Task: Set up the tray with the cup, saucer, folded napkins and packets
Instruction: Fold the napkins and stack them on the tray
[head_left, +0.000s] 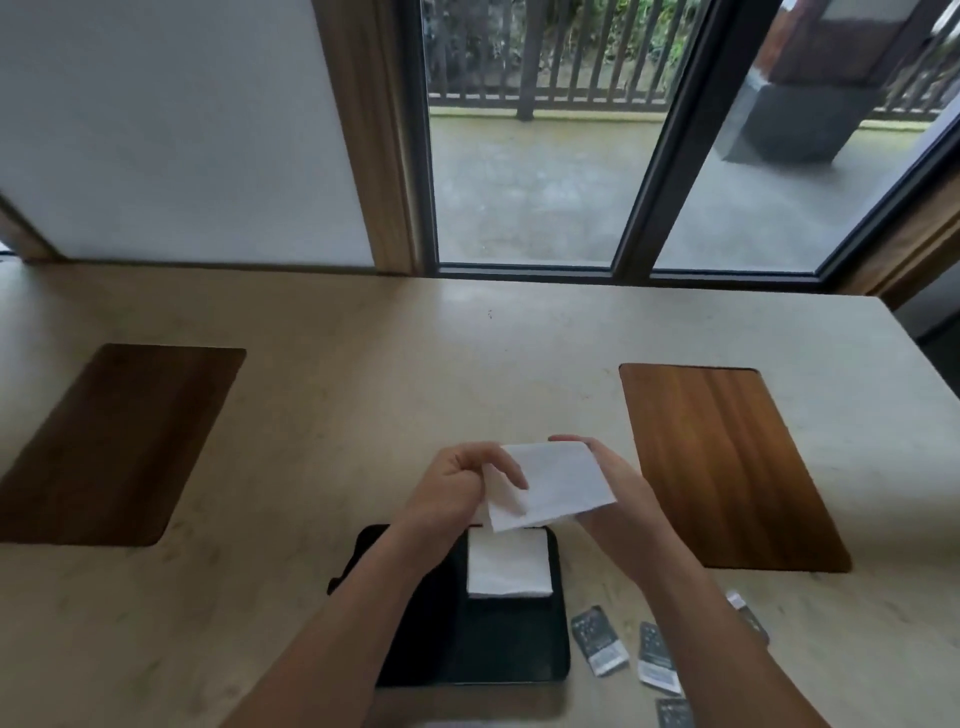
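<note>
A white paper napkin (558, 483) is held in the air above the table by both hands. My left hand (457, 486) pinches its left edge and my right hand (610, 478) grips its right side. Below them a black tray (498, 649) lies near the table's front edge, partly hidden by my left forearm. A folded white napkin (509, 569) rests in the tray's far right corner. Several dark packets (600, 639) lie on the table just right of the tray, some covered by my right forearm. No cup or saucer is in view.
Two wooden placemats lie on the beige table (415, 364), one at the left (111, 441) and one at the right (727, 462). A wall and glass doors onto a terrace stand behind the table.
</note>
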